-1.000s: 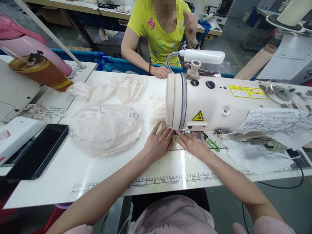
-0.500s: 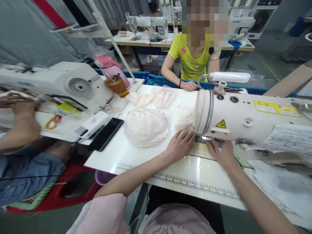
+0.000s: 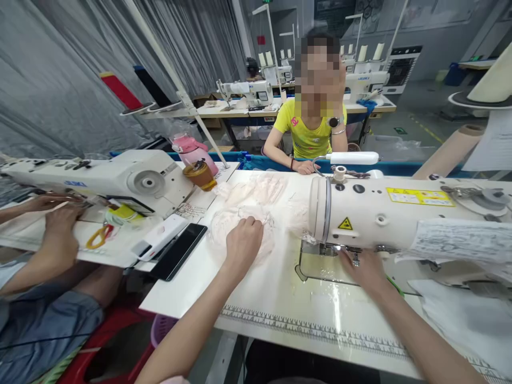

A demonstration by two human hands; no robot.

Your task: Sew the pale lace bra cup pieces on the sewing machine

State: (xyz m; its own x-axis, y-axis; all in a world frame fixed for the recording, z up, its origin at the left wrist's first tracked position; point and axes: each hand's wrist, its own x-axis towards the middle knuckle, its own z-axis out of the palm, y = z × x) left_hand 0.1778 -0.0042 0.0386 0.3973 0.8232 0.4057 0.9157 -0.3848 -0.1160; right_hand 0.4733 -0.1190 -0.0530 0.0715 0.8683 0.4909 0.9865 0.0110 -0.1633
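Sheer pale-pink fabric bundle (image 3: 218, 229) lies on the white tabletop (image 3: 276, 290), long axis roughly left to right. Curled fingers of the left hand (image 3: 245, 242) cover its middle; whether they grip is unclear. Black rectangular smartphone (image 3: 180, 252) lies to its left; rightward, a white sewing machine (image 3: 364, 208) partly hides the right hand (image 3: 366, 269), its grip impossible to tell.

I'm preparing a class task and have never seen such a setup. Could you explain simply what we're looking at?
There's no robot: these are a person's own bare hands, seen from a camera worn on the head, looking forward and down. The left hand is over a rounded heap of pale, sheer fabric; whether it grips any is unclear. The right hand reaches in under a cream-white sewing machine, its fingers partly hidden. The white tabletop carries a printed black ruler, and a flat black phone lies left of the heap.
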